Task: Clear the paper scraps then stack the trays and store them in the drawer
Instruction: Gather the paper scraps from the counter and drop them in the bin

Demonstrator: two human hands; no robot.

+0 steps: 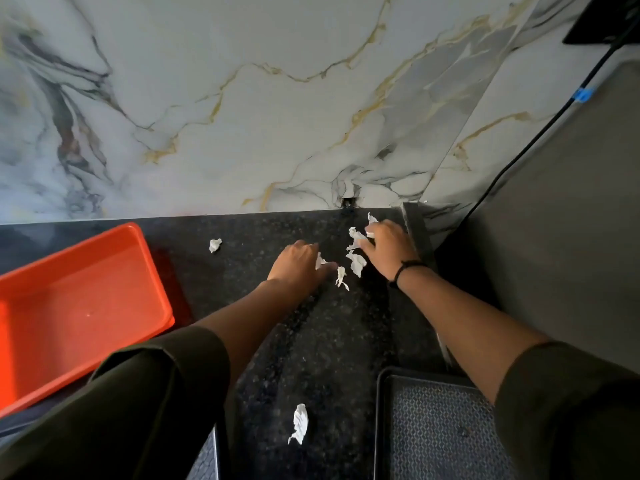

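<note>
Both hands reach for white paper scraps (356, 262) on the black counter (277, 341). The left hand (298, 265) pinches one; the right hand (389, 245) grabs another. No writing shows.

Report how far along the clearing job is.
Done: nothing visibly finished. In hand: left hand and right hand gather paper scraps near the wall. Left: one scrap beside the orange tray, another near the dark tray; trays unstacked.
</note>
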